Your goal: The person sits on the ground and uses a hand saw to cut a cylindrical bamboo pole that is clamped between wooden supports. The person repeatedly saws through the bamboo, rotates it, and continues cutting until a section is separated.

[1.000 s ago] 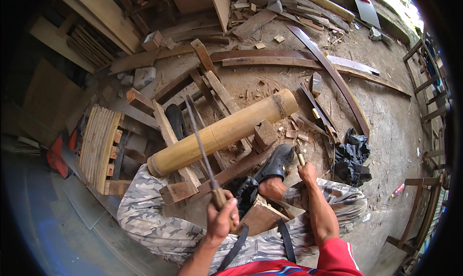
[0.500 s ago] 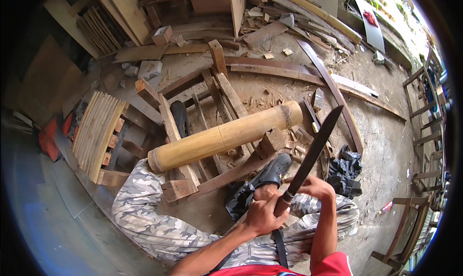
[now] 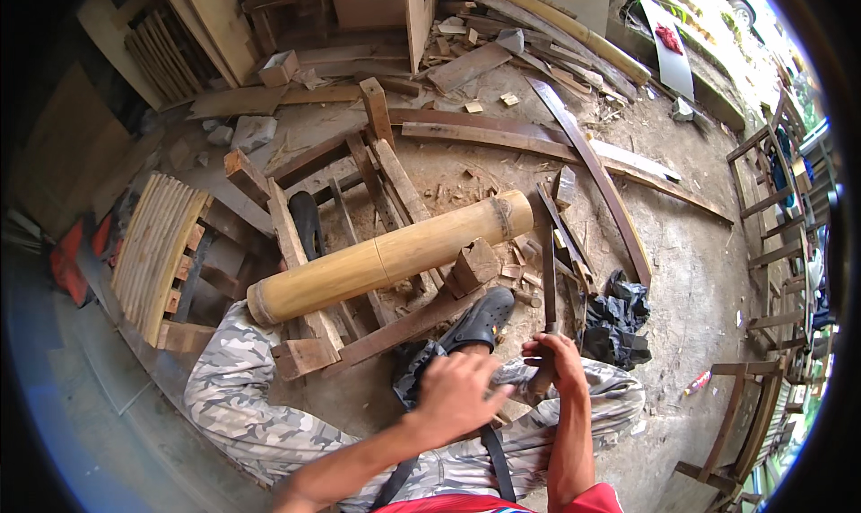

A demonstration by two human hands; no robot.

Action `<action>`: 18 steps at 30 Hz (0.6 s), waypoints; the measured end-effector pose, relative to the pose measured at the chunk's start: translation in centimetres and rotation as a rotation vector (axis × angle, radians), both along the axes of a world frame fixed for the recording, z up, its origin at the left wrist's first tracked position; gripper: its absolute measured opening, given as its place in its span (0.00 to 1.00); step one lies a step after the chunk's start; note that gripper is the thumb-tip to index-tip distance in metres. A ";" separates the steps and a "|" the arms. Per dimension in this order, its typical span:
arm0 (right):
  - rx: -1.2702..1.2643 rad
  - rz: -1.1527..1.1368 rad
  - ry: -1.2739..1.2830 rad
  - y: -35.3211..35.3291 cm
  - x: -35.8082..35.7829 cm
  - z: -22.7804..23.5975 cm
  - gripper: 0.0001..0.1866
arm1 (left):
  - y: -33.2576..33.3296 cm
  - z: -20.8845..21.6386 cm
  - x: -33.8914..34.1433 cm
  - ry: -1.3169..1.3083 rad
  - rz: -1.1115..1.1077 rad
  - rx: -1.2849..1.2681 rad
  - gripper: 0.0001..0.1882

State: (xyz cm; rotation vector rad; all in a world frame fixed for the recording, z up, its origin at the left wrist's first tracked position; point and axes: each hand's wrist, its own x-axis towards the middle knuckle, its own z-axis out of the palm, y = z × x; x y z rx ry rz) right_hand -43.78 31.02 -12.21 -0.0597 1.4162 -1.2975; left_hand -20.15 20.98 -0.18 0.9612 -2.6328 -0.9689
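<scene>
While the right hand point(image 3: 553, 360) is closed around the handle of a long knife point(image 3: 549, 271), the left hand point(image 3: 459, 389) is open, fingers spread and blurred, just to its left. Contact between the left hand and the handle cannot be determined.

Containers: a small open-topped brown box point(image 3: 279, 68) sits at the far left; its contents cannot be made out. A crumpled black plastic bag point(image 3: 616, 325) lies on the floor at the right; its folds conceal the interior.

Knife: the blade is dark, appears narrow from this angle, and points toward the far side. Its tip appears just right of the bamboo section point(image 3: 386, 257).

Bamboo section: this thick, yellow-tan cylinder lies across a wooden frame point(image 3: 287, 229), left of the knife, slanting from near left to far right. The surface looks smooth. A thin line rings the middle; a rougher node ring encircles the right end. The left end has a darker rim and is located at the left knee of the camouflage trousers point(image 3: 242, 396).
</scene>
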 end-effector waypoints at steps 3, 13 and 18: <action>0.029 -0.026 0.113 0.0 -0.9 -0.6 0.10 | -6.9 4.0 4.5 -0.104 0.048 -0.155 0.28; 0.114 -0.105 0.245 -1.4 -0.1 -4.1 0.11 | -21.5 -6.5 10.4 -0.622 -0.107 -0.639 0.61; 0.142 -0.096 0.263 -0.5 -0.7 -5.6 0.10 | -22.5 -6.2 8.7 -0.635 -0.128 -0.520 0.57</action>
